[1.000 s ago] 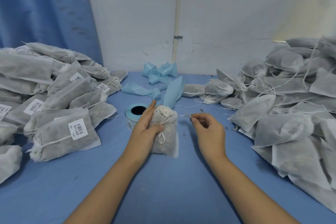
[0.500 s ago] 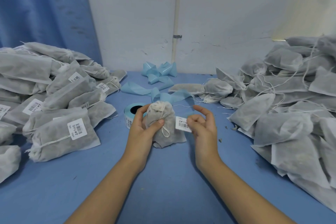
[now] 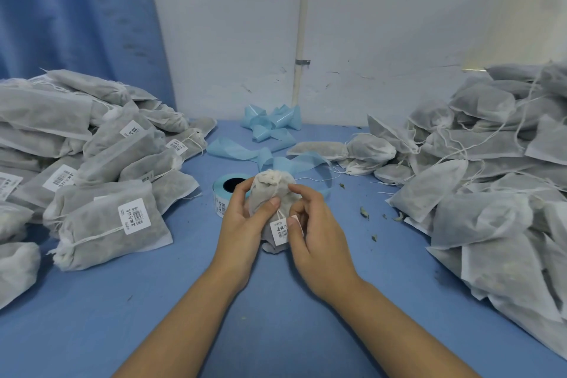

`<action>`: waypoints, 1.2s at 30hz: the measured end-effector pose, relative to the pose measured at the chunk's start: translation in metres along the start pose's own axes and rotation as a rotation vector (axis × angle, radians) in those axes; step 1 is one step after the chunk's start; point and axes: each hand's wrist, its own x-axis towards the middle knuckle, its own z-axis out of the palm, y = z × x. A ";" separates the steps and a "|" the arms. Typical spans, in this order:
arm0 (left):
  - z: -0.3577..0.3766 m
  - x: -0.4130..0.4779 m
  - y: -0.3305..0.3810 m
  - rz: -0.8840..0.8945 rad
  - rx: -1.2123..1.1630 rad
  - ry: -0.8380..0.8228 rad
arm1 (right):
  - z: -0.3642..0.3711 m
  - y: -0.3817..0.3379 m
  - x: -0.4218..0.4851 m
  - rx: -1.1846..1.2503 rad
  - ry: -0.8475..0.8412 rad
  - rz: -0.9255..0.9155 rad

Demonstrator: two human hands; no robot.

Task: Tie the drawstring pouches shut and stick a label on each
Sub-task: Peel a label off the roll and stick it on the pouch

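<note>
Grip round pouch, label seemingly below.

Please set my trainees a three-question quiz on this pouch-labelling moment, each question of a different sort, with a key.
1. True or false: the left hand holds the pouch.
2. The right hand pinches the label against: A the pouch; B the roll; C the table.
3. Fill the gap: the labelled pouches are piled on the person's ____ side.
Key: 1 true; 2 A; 3 left.
</note>
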 end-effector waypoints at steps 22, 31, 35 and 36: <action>0.008 -0.007 0.005 -0.104 0.080 -0.096 | -0.009 0.005 0.011 0.682 0.140 0.484; 0.002 -0.004 0.003 -0.215 0.047 -0.135 | -0.010 0.004 0.011 0.861 0.171 0.587; 0.008 -0.005 0.006 -0.195 0.201 -0.122 | -0.008 0.007 0.011 0.869 0.237 0.575; 0.008 -0.006 0.006 -0.191 0.261 -0.151 | -0.008 0.007 0.011 0.881 0.252 0.578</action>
